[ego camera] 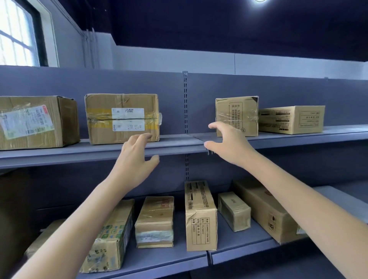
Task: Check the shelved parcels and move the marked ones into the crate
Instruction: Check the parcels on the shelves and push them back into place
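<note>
Left hand (135,155) and right hand (229,143) raised, fingers spread — holding nothing.

- A window (17,32) sat high at the left, above the slotted upright (185,103).
- A ceiling light (259,0) glowed above and right of that upright.

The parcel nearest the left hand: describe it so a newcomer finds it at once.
On the upper shelf, left of the slotted upright, it is the second box from the left. Only it has yellow tape and a white QR-code label.
</note>
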The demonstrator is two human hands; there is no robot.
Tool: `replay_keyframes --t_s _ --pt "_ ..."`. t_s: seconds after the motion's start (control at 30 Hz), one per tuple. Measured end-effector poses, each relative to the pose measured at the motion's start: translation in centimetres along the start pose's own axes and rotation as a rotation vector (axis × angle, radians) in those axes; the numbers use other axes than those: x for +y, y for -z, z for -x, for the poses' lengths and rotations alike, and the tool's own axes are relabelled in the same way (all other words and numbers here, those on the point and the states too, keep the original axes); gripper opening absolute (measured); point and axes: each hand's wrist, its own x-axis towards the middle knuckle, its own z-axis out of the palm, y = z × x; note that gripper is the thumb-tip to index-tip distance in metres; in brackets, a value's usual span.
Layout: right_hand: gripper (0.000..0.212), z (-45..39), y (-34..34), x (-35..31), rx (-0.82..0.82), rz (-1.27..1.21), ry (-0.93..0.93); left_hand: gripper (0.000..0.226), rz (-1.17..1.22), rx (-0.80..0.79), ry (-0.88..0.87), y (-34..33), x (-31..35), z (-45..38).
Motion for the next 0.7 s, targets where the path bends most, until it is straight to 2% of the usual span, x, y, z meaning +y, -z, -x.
replay_keyframes --t_s 0.17,0.37,0.53,0.7 --pt "0.053 0.4 2.2 2.6 -0.011 -0.001 0.066 0.058 -0.023 0.042 -0.003 -0.9 4.3 -1.3" --pt "0.051 0.5 6.8 8.8 -0.059 0.013 0.104 0.057 -0.005 0.170 -0.039 -5.0 11.6 -2.7" --pt "0.051 0.1 9.8 14.2 -0.061 0.021 0.116 0.058 -0.004 0.131 -0.076 -9.8 16.7 -3.5" --pt "0.050 -0.5 10.0 17.8 -0.053 -0.027 0.101 0.058 -0.048 0.087 -0.053 -12.2 17.9 -4.5"
